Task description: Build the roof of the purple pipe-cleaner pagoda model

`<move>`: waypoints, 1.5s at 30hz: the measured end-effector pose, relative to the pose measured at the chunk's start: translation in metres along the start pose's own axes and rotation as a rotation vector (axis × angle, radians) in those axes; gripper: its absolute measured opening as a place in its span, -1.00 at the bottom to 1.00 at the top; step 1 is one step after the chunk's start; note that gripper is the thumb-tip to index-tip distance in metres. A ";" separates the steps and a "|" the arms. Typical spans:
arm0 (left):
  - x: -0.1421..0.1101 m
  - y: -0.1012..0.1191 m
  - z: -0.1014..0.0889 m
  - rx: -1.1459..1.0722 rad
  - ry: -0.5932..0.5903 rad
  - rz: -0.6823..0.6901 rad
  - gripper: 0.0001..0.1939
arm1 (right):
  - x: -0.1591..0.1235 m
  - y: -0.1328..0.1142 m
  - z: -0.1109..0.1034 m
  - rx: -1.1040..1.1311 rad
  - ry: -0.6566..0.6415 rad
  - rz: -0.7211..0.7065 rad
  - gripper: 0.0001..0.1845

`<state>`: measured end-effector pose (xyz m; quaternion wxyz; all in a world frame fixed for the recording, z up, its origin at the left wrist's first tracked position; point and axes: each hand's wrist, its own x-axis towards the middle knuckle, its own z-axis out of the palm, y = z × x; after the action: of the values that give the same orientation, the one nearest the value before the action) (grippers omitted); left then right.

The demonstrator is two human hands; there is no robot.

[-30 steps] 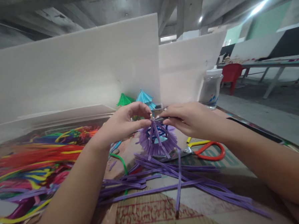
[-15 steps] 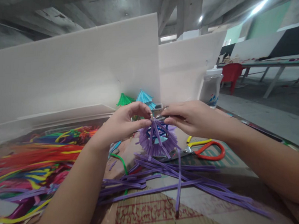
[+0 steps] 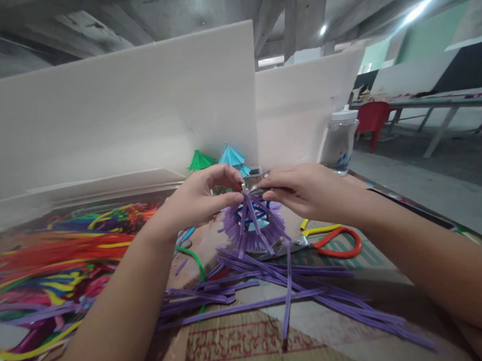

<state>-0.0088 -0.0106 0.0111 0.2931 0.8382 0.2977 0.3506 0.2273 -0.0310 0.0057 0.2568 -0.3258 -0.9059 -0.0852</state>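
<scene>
A cone-shaped purple pipe-cleaner piece point(image 3: 255, 228) hangs above the work surface, with blue strands inside and a pale stick tip at its peak. My left hand point(image 3: 205, 196) pinches it near that peak with thumb and curled fingers. On the other side of the peak, my right hand point(image 3: 302, 191) is closed, thumb against fingers. A greyish sliver shows at its fingertips, too small and blurred to name. Below lie loose purple pipe cleaners point(image 3: 288, 302), one of which stands out toward me. Scissors point(image 3: 337, 243) with red and yellow handles rest to the right, blades partly hidden behind the purple piece.
Colourful pipe cleaners point(image 3: 83, 248) are heaped at left. Behind my hands stand a green cone point(image 3: 200, 160) and a light blue one point(image 3: 232, 156), before white panels point(image 3: 140, 110). A clear bottle point(image 3: 339, 143) stands at right, with a red chair point(image 3: 372, 124) beyond.
Both hands stay almost where they were at the peak of the purple piece. My right forearm has shifted slightly, and the view has moved a touch.
</scene>
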 end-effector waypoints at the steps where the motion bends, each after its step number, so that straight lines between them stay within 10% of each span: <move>1: 0.000 0.000 0.000 0.000 0.000 0.001 -0.84 | 0.000 0.000 0.000 -0.008 0.006 -0.002 -0.74; 45: -0.001 -0.001 0.002 0.085 0.043 0.006 -0.77 | 0.001 0.001 0.008 -0.088 0.083 0.006 -0.73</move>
<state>-0.0077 -0.0113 0.0092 0.2497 0.8430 0.3159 0.3567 0.2242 -0.0277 -0.0006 0.2800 -0.3357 -0.8888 -0.1375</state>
